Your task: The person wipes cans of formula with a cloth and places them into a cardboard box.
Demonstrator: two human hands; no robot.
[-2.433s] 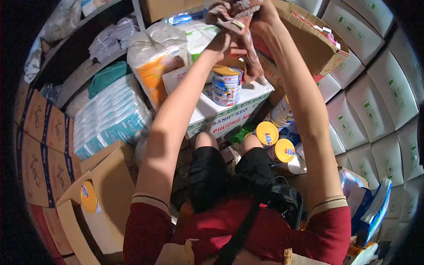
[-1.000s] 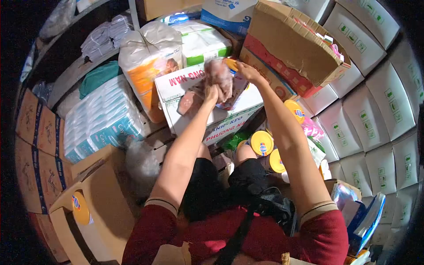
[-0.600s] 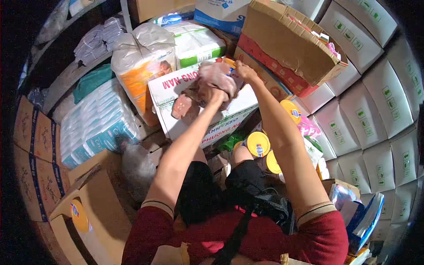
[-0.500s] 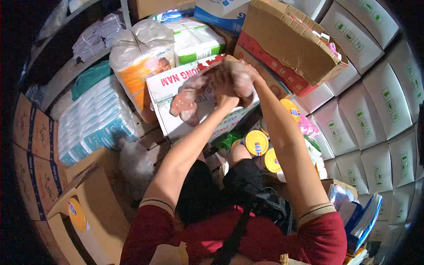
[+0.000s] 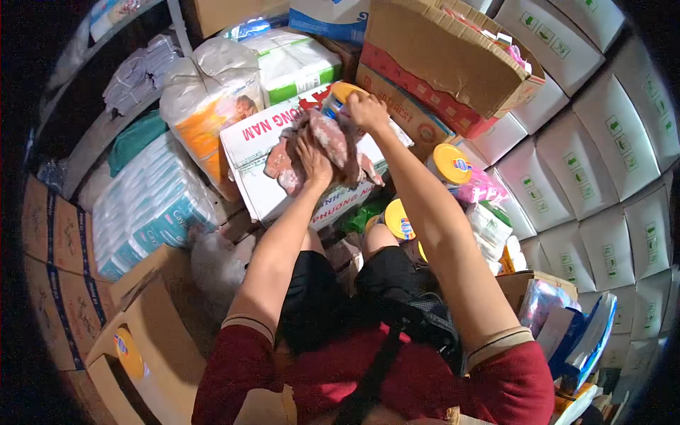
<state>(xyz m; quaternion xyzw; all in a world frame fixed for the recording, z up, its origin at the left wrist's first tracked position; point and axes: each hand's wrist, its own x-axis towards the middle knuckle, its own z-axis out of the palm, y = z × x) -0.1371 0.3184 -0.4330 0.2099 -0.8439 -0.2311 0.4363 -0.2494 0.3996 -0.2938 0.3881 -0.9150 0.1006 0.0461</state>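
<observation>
A pinkish, patterned cloth (image 5: pixel 330 139) lies bunched over a white carton (image 5: pixel 244 170) in front of me. My left hand (image 5: pixel 314 159) is pressed into the cloth, its fingertips partly hidden in the folds. Just beyond the cloth, a can with a yellow lid (image 5: pixel 348 91) and a blue side shows above the carton. My right hand (image 5: pixel 368 111) is closed at the can's right edge, fingers curled; the cloth covers the can's lower part.
More yellow-lidded cans (image 5: pixel 451 164) stand to the right, by a pink packet (image 5: pixel 484 190). Tissue packs (image 5: pixel 156 202) sit at left. A torn cardboard box (image 5: pixel 439 64) rises behind, and white cartons (image 5: pixel 577 170) line the right side. An open box (image 5: pixel 152 312) is at lower left.
The yellow-lidded can now shows beyond the cloth, which covered that spot before. My left hand has moved left and nearer, and my right hand has shifted left. The view has turned slightly.
</observation>
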